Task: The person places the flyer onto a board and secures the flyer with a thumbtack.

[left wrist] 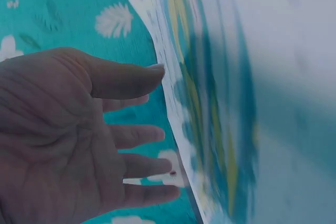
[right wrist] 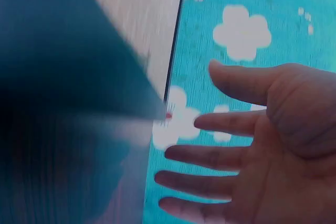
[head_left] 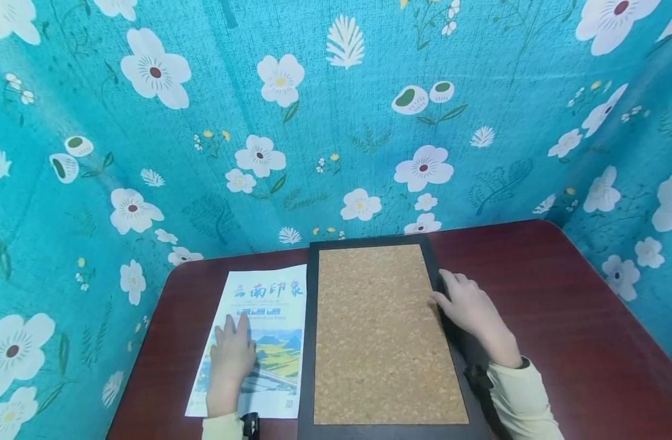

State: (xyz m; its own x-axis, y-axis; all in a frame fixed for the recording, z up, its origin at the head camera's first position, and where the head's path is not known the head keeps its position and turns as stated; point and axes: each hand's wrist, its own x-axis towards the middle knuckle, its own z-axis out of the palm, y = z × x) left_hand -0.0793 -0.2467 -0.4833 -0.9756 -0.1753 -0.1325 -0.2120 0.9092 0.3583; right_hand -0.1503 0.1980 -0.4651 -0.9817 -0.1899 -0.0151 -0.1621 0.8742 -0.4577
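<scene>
A printed paper sheet, with blue Chinese lettering and a landscape picture, lies on the left of the table. My left hand is over its lower left part; the left wrist view shows that hand with straight, spread fingers beside the sheet's printed face. Directly right of the sheet lies a cork board in a black frame. Near the frame's right side is my right hand. Its fingers are extended in the right wrist view, apart from the dark frame corner. Contact in the head view cannot be made out.
The dark red table extends past the board on the right and past the sheet on the left. A turquoise flowered cloth hangs behind it and along both sides. The board reaches almost to the table's back edge.
</scene>
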